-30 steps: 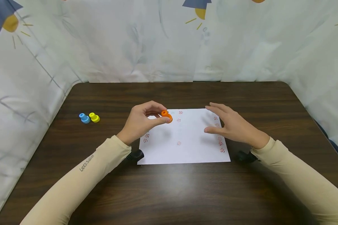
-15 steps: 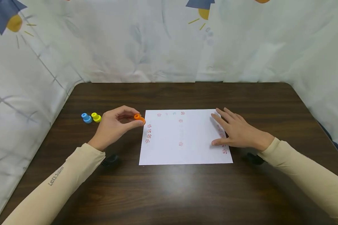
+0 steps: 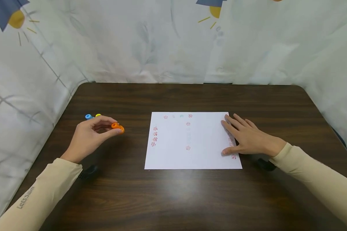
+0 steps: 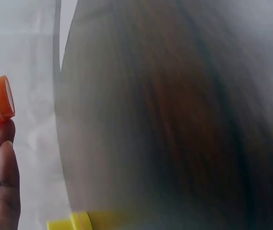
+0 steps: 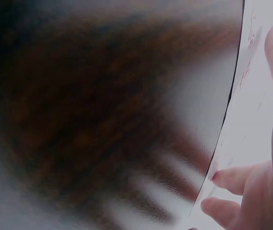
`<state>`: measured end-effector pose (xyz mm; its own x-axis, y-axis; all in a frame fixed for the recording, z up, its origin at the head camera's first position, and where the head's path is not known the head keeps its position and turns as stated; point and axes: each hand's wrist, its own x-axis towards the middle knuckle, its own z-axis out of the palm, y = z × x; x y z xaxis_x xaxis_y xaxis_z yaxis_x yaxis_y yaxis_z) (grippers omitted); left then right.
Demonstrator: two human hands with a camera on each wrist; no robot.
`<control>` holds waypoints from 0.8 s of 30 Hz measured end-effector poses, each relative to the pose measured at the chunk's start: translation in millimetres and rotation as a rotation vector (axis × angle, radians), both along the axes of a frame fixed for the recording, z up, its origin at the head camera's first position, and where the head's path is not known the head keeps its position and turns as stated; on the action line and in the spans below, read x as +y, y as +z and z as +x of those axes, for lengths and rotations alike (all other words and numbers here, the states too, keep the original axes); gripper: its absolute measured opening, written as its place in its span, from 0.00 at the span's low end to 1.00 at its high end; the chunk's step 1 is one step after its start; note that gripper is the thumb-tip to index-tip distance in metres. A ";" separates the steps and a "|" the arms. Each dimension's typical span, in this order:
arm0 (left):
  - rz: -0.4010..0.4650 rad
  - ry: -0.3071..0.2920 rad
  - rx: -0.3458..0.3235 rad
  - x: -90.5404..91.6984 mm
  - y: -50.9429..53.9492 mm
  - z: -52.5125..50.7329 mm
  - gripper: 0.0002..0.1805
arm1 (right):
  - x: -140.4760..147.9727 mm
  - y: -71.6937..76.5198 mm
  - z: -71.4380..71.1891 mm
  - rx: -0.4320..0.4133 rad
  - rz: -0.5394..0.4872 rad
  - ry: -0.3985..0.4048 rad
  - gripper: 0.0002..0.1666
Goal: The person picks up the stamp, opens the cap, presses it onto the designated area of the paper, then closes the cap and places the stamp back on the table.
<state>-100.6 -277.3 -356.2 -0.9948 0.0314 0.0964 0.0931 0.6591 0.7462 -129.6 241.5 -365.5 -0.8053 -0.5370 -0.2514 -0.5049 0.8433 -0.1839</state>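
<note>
My left hand (image 3: 88,139) pinches a small orange stamp (image 3: 117,128) between thumb and fingers, above the table to the left of the paper. In the left wrist view the orange stamp (image 4: 1,99) shows its flat round end with a pale rim. A white sheet of paper (image 3: 170,158) bears several small printed marks, mostly red flower-like ones, along its sides, top and middle. Across the sheet's right edge lies my right hand (image 3: 253,139), fingers spread; in the right wrist view its fingertips (image 5: 227,178) meet the paper near its edge.
Just behind my left hand stand a blue stamp (image 3: 88,116) and a yellow stamp (image 3: 98,115), both partly hidden by it. The dark wooden table (image 3: 173,199) reaches back to a patterned white curtain (image 3: 110,41).
My left hand has carried the orange stamp leftward from over the paper toward the blue and yellow stamps. My right hand has shifted slightly right and come down on the sheet's right edge.
</note>
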 end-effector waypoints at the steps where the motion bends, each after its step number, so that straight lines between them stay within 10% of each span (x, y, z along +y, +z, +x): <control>1: 0.001 0.009 0.001 -3.4 -1.0 0.7 0.20 | 0.1 0.2 0.2 -0.002 0.003 0.001 0.69; 24: -0.169 0.001 0.024 -56.6 -8.2 10.0 0.19 | -0.2 -2.3 0.0 -0.015 0.010 0.022 0.73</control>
<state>-90.6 -333.9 -364.4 -0.9924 0.0482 0.1132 0.1086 0.7751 0.6224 -129.6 241.3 -367.8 -0.7895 -0.5518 -0.2687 -0.5205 0.8340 -0.1833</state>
